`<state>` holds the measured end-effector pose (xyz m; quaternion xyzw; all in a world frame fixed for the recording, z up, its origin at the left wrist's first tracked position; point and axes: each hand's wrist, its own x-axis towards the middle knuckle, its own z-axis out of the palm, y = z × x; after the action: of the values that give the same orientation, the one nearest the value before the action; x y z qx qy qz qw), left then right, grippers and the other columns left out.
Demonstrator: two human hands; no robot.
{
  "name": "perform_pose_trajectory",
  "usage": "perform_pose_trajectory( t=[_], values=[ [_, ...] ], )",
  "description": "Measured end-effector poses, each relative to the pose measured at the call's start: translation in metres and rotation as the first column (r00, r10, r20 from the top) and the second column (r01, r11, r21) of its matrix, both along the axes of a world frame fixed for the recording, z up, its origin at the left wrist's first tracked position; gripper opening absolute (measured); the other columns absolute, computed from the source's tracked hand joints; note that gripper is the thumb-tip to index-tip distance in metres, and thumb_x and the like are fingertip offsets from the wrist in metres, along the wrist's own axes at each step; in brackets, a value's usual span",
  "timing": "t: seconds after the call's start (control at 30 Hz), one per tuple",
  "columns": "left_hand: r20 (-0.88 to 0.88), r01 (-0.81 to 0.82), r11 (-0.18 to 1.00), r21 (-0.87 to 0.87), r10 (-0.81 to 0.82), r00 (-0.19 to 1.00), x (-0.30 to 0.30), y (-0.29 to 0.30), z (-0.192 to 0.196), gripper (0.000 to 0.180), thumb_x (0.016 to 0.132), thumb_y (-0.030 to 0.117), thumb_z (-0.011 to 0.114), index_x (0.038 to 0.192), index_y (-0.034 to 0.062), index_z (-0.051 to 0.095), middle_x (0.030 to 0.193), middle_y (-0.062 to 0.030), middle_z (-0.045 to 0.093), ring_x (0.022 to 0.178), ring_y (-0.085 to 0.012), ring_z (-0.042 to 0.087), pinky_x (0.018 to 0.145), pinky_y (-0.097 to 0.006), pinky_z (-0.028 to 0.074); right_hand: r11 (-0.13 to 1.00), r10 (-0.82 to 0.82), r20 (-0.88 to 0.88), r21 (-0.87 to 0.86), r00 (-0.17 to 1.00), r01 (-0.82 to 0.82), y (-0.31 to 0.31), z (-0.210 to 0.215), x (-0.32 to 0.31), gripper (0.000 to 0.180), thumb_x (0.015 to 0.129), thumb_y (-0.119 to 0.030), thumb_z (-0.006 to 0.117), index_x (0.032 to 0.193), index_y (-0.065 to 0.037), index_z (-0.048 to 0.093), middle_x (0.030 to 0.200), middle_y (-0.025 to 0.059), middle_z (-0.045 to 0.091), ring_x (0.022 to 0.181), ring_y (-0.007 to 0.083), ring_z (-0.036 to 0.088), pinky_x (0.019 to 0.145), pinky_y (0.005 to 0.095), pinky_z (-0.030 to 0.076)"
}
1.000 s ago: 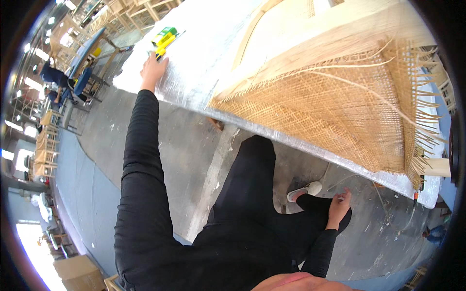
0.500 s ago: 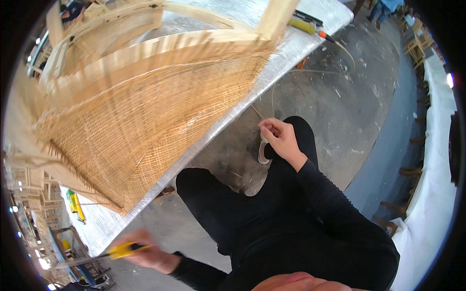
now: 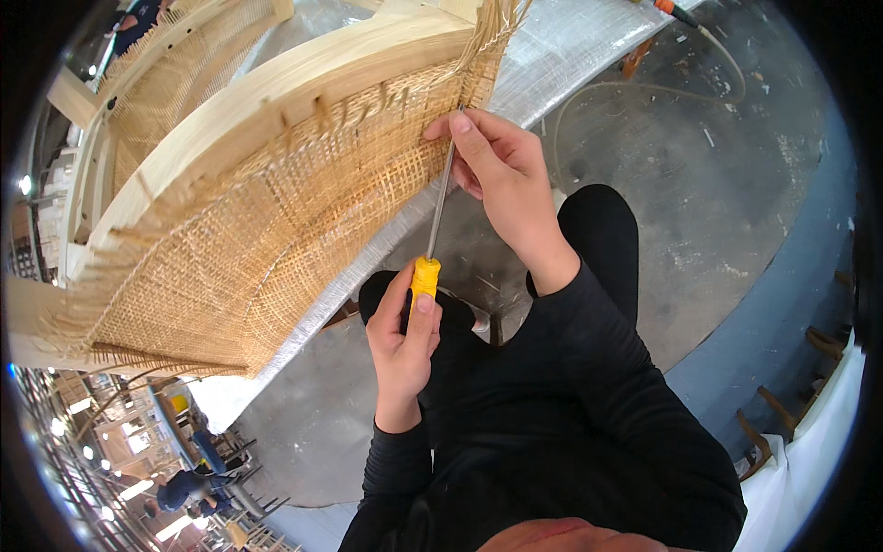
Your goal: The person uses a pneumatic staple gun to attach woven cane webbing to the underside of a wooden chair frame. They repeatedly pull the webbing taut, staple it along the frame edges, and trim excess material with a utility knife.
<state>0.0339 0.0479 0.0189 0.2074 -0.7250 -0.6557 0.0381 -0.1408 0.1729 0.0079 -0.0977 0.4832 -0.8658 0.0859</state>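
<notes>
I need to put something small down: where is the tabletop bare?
The wrapped tabletop shows bare between the woven cane and the orange hose connector. Crowded: the cane's right end, where the right hand and yellow-handled tool meet.

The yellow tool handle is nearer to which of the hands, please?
Left: the left hand grips the yellow handle; the right hand is near the far end of the metal shaft.

Rightward, I could swing my right grip point(image 3: 510, 179) over the floor point(image 3: 681, 212) and its thin hose point(image 3: 737, 66); ahead, woven cane point(image 3: 303, 221) and the curved wooden frame point(image 3: 276, 97) block me. The screwdriver point(image 3: 440, 207) bars the gap across to my left grip point(image 3: 402, 350).
</notes>
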Motion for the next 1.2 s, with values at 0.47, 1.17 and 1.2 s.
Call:
perform_pose_trajectory(
  t=[0.47, 1.17, 1.2],
  values=[
    [0.022, -0.070, 0.967, -0.245, 0.078, 0.997, -0.005, 0.009, 0.027, 0.048, 0.105, 0.021, 0.063, 0.145, -0.0021, 0.055, 0.083, -0.0016, 0.059, 0.059, -0.0031, 0.045, 0.050, -0.018, 0.031, 0.993, -0.095, -0.016, 0.061, 0.995, 0.096, -0.001, -0.001, -0.011, 0.034, 0.108, -0.029, 0.060, 0.096, 0.000, 0.074, 0.060, -0.0046, 0.051, 0.055, 0.0034, 0.041, 0.051, 0.0216, 0.029],
    [-0.002, -0.002, 0.991, -0.135, 0.002, 1.000, -0.013, -0.009, 0.029, 0.051, 0.106, 0.023, 0.060, 0.147, -0.0053, 0.052, 0.106, -0.0100, 0.066, 0.058, -0.0047, 0.044, 0.046, -0.018, 0.031, 0.994, -0.080, -0.007, 0.069, 0.997, 0.080, -0.001, 0.001, -0.012, 0.035, 0.107, -0.029, 0.062, 0.094, 0.001, 0.074, 0.061, -0.0036, 0.053, 0.055, 0.0036, 0.043, 0.051, 0.0210, 0.032],
    [0.002, 0.022, 0.993, -0.115, -0.022, 1.000, -0.014, -0.015, 0.026, 0.051, 0.106, 0.024, 0.060, 0.147, -0.0055, 0.051, 0.108, -0.0110, 0.066, 0.057, -0.0051, 0.044, 0.045, -0.018, 0.031, 0.994, -0.084, 0.000, 0.066, 0.996, 0.084, -0.002, 0.000, -0.012, 0.035, 0.107, -0.029, 0.062, 0.094, 0.001, 0.074, 0.061, -0.0036, 0.053, 0.055, 0.0035, 0.043, 0.051, 0.0210, 0.032]
  ],
)
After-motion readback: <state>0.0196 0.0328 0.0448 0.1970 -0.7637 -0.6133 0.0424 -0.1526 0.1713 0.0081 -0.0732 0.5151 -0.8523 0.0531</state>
